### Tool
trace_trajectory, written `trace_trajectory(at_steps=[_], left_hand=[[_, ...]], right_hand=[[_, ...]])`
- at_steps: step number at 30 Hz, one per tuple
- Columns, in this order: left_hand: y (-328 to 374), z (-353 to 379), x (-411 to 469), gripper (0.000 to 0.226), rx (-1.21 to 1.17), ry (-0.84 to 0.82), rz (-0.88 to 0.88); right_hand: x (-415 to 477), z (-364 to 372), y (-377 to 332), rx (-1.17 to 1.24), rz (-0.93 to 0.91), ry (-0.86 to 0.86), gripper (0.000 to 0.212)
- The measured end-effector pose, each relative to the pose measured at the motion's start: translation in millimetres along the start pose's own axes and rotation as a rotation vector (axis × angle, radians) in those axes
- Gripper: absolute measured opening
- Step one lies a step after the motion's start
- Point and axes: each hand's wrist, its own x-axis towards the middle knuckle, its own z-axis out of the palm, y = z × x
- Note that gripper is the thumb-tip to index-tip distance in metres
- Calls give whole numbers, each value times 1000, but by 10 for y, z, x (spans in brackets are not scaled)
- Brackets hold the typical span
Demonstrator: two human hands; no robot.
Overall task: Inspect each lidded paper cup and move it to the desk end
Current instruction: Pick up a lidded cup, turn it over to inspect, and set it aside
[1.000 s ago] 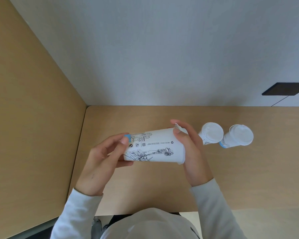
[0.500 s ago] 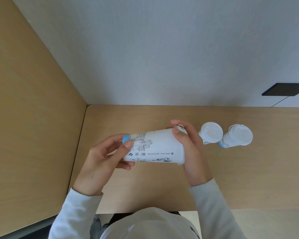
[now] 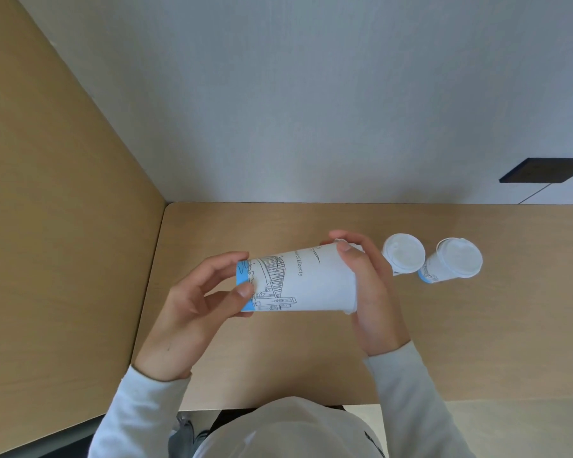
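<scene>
A white paper cup [image 3: 306, 280] with black line drawings and a blue base band lies sideways in the air above the desk, base to the left. My left hand [image 3: 197, 304] pinches the blue base end between thumb and fingers. My right hand [image 3: 369, 292] wraps round the lidded end, hiding most of the lid. Two more lidded cups stand upright on the desk to the right: one cup [image 3: 404, 254] just behind my right hand, the other cup [image 3: 457, 259] further right.
The wooden desk [image 3: 278, 365] meets a wooden side panel [image 3: 53, 226] on the left and a grey wall [image 3: 311, 110] behind. A dark shelf [image 3: 546, 170] juts out at the far right. My torso fills the lower middle.
The held cup has been turned about its long axis between my hands, bringing a bridge drawing and printed text into sight. The two standing cups have stayed put.
</scene>
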Motion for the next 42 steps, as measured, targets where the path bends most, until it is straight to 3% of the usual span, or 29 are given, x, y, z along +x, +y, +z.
trace_trajectory(at_steps=[6,11,15,19,25,29,33,37,42], left_hand=[[21,95,17,44,-30,98,-68],[33,41,-20,44,-22,8,-5],[39,78,3,54,-23,68,-38],[22,84,25,43,-13,91,-43],[10,21,-9,62,-15,33,14],[40,71,-13,70,-62,101,-27],[25,70,-7,52,-28,111,-21],[9,27,-53,55,-30,39,25],[24,117,-43,50,-23,93,-9]], right_hand=[[-6,-12,-5,23,-27,-1,33],[9,-55,-5,42,-15,4,35],[4,-47,-5,62,-24,29,35],[-17,-39,1,57,-58,38,34],[-23,-53,-2,87,-55,12,37],[-51,-41,-4,125,-77,-1,37],[-61,-50,-15,108,-80,-3,36],[-71,-81,-16,102,-44,0,40],[-97,-72,12,78,-81,22,35]])
